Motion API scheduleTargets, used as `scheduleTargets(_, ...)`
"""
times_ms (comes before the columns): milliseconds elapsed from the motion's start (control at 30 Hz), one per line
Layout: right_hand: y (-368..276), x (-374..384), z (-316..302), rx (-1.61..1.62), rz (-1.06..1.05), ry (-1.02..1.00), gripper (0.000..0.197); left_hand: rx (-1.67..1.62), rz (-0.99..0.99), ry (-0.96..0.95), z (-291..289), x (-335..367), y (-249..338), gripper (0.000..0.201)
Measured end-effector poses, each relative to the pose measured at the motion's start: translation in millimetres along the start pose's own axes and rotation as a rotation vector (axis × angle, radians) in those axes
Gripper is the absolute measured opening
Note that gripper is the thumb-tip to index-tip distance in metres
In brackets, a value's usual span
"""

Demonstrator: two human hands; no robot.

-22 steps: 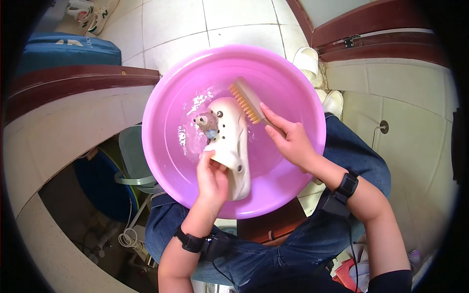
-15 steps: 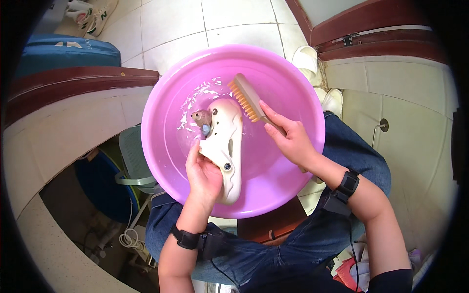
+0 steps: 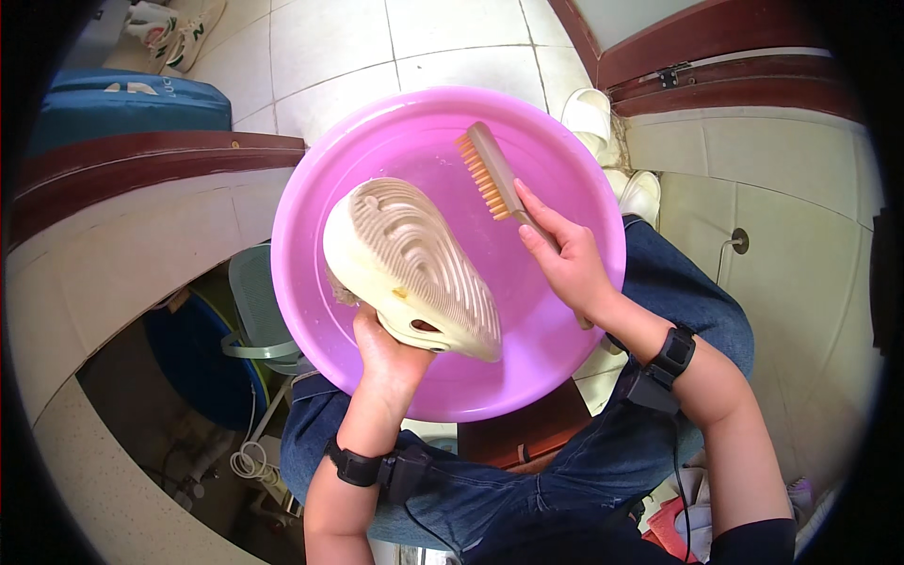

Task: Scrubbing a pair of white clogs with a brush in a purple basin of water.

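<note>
Clog [image 3: 414,254] in L hand [image 3: 388,356] — sole up, R hand [image 3: 572,264] apart

The shoe [image 3: 372,250] has been turned over: before, its upper face with the holes was visible, and now its ridged sole [image 3: 424,240] faces the camera. The wide end has swung toward the upper left, and the narrow end now points to the lower right. The charm [image 3: 342,290], which earlier was in plain sight, is now mostly hidden at the left edge. The left hand [image 3: 391,356] has changed its hold and supports the shoe from below. The right hand [image 3: 570,264] has moved the brush [image 3: 503,177] slightly up and right, at a steeper tilt.
</note>
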State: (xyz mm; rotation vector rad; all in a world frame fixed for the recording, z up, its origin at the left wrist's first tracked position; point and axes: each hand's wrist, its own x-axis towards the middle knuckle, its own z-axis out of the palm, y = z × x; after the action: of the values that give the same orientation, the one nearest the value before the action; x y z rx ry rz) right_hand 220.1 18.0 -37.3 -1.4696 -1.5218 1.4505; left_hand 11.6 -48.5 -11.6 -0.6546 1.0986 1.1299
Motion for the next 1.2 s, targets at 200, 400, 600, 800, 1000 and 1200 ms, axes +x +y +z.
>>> scheduleTargets(200,2,0,2,-0.014,-0.011,-0.001,0.047,-0.035,-0.092,-0.050,-2,-2,0,0.059)
scheduleTargets(400,2,0,2,-0.006,0.014,-0.014,0.047,-0.039,-0.118,-0.228,7,-7,1,0.067)
scheduleTargets(600,6,2,3,-0.076,-0.045,-0.003,0.047,-0.055,-0.074,-0.315,4,-7,2,0.063)
scheduleTargets(800,4,-3,-8,-0.801,0.222,-0.303,0.051,0.109,0.125,-0.169,0,-1,0,0.045)
scheduleTargets(1000,13,-12,-3,-0.975,0.327,-0.388,0.059,0.378,0.272,-0.120,-5,2,-9,0.041)
scheduleTargets(1200,24,-10,-2,-0.698,0.255,-0.597,0.047,0.105,0.078,-0.119,0,8,-8,0.040)
